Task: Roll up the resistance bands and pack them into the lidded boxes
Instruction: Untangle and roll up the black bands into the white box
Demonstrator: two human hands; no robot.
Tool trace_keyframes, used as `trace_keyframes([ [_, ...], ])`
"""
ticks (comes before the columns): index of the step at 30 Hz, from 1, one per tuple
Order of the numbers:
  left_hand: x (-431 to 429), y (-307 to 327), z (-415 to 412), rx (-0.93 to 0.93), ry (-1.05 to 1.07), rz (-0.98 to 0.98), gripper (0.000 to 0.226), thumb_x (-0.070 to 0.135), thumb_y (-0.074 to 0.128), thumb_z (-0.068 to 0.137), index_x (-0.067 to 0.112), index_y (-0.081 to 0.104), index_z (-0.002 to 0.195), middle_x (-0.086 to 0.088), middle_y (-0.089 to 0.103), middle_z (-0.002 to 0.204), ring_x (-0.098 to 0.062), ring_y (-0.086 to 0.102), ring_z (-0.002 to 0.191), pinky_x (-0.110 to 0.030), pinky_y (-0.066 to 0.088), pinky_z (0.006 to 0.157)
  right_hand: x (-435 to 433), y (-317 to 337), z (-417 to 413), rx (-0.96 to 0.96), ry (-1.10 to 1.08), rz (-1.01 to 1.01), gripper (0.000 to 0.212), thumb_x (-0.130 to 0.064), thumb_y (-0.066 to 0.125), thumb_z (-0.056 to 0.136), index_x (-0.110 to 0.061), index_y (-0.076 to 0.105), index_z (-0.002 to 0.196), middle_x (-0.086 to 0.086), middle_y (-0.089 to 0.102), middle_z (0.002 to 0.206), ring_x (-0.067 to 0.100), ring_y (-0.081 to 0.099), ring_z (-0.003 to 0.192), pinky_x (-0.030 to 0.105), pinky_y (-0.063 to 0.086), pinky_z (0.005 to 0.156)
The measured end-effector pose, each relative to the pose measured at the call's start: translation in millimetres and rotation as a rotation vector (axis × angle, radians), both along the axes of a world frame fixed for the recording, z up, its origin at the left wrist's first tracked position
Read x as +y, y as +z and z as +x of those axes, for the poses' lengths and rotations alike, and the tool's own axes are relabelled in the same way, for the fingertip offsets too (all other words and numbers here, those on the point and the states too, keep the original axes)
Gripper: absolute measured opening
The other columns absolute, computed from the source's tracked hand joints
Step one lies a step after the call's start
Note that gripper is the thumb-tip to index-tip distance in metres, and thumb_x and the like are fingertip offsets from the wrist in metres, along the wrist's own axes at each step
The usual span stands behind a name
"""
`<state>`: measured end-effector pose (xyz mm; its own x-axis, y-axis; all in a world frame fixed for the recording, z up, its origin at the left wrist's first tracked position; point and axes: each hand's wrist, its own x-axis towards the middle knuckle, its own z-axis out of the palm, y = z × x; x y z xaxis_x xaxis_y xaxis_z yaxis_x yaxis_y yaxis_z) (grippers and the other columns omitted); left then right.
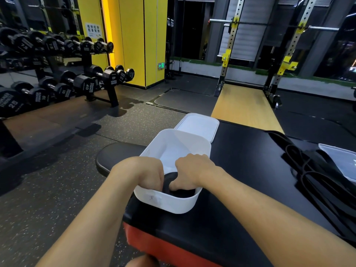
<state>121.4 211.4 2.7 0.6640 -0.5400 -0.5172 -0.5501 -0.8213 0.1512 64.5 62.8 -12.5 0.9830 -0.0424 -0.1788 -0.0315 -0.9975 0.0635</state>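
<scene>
An open white box [167, 202] stands on the black padded bench [240, 170] in front of me. Both my hands reach down into its near end. My left hand [148, 174] and my right hand [192, 170] grip a rolled black resistance band [169, 180] that sits low inside the box, mostly hidden by my fingers. The box's white lid [198, 126] lies flat just behind it. A loose heap of black resistance bands [316, 174] lies on the bench to the right.
A second clear lidded box [341, 160] sits at the right edge, on the loose bands. A dumbbell rack [63, 81] stands at the left, a squat rack [227, 54] behind. The bench's red front edge [163, 245] is near me.
</scene>
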Motion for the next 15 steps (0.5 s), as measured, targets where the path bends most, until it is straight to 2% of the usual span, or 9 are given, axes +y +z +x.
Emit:
trace_keyframes([
  [5,0.6,-5.3,3.7,-0.01,-0.026,-0.021,0.014,0.026,0.069,0.085,0.03,0.082,0.089,0.01,0.076,0.099,-0.018,0.069,0.101,-0.035,0.059,0.088,-0.8,-3.1,-0.8,-0.095,0.034,-0.035,0.044,-0.059,0.064,0.082,-0.021,0.045,0.072,-0.002,0.053,0.074,0.017,0.044,0.064,0.04,0.037,0.078],
  [10,2.2,-3.9,2.2,-0.001,-0.045,-0.075,0.021,0.021,0.067,0.088,0.038,0.078,0.084,0.019,0.072,0.092,-0.012,0.067,0.098,-0.03,0.057,0.086,-7.3,-4.0,9.2,-0.075,0.02,-0.139,0.045,-0.064,0.055,0.087,-0.022,0.047,0.073,-0.004,0.055,0.074,0.017,0.046,0.068,0.043,0.035,0.094],
  [15,-2.3,-11.5,0.7,-0.039,-0.031,-0.114,0.019,0.022,0.073,0.083,0.039,0.081,0.083,0.019,0.074,0.087,-0.011,0.069,0.095,-0.034,0.061,0.089,-13.9,-5.3,19.0,-0.036,-0.022,-0.127,0.045,-0.064,0.055,0.089,-0.022,0.049,0.076,-0.004,0.058,0.077,0.019,0.051,0.073,0.04,0.036,0.088],
])
